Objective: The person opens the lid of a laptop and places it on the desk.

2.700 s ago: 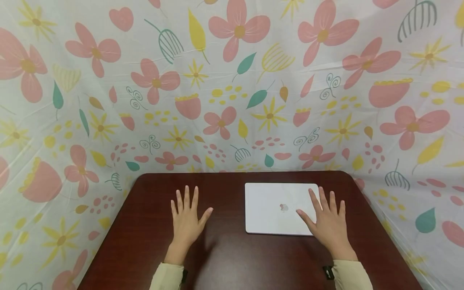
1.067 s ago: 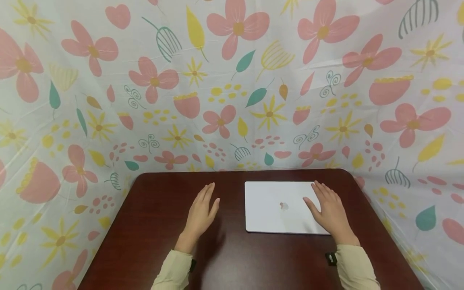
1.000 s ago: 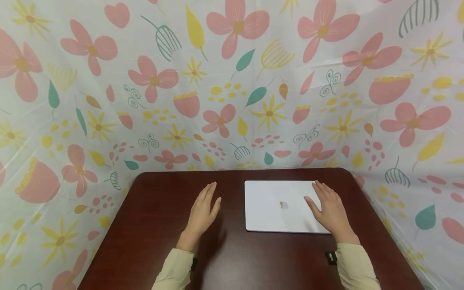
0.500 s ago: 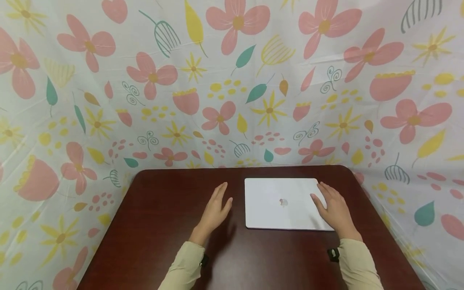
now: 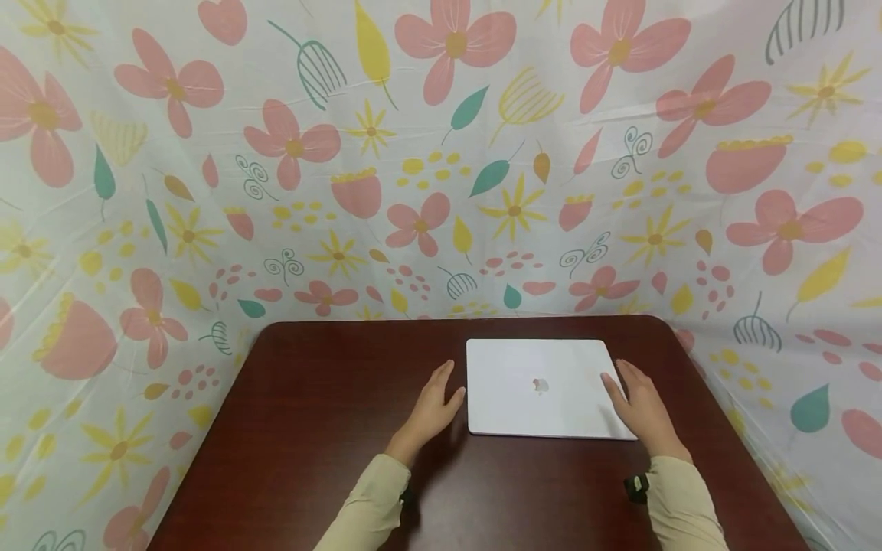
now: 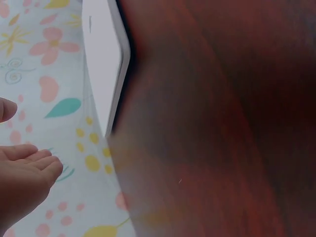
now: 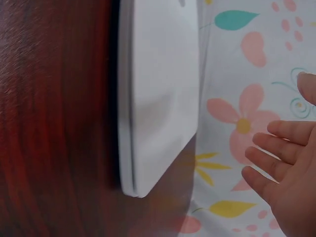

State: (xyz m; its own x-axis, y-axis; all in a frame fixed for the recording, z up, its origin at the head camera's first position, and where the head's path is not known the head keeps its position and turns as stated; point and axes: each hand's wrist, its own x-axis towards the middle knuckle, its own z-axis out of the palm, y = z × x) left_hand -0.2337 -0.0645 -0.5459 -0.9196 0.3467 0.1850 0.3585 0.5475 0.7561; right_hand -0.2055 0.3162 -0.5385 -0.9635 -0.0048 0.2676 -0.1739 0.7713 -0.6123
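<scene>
A closed silver laptop (image 5: 534, 409) with an apple logo on its lid lies flat on the dark reddish-brown table (image 5: 310, 383). My left hand (image 5: 430, 409) is just off its left side, fingers extended and thumb apart, holding nothing. On the other side, my right hand (image 5: 641, 405) hovers by the right edge, its thumb overlapping the lid in the head view. The right wrist view shows the right hand's straight, slightly spread fingers (image 7: 276, 148) and the laptop's corner beside them. In the left wrist view the left hand's fingers (image 6: 34, 163) are straight too, apart from the laptop (image 6: 101, 59).
A white cloth (image 5: 427, 291) printed with pink flowers and yellow and green leaves hangs behind the table and along both sides. Dark wrist straps (image 5: 637, 488) sit at the ends of the beige sleeves (image 5: 368, 501).
My left hand has moved right, toward the laptop's left side. My right hand has shifted slightly right and closer to the laptop's right edge, both hands having turned from palm-down and spread. The laptop has stayed put.
</scene>
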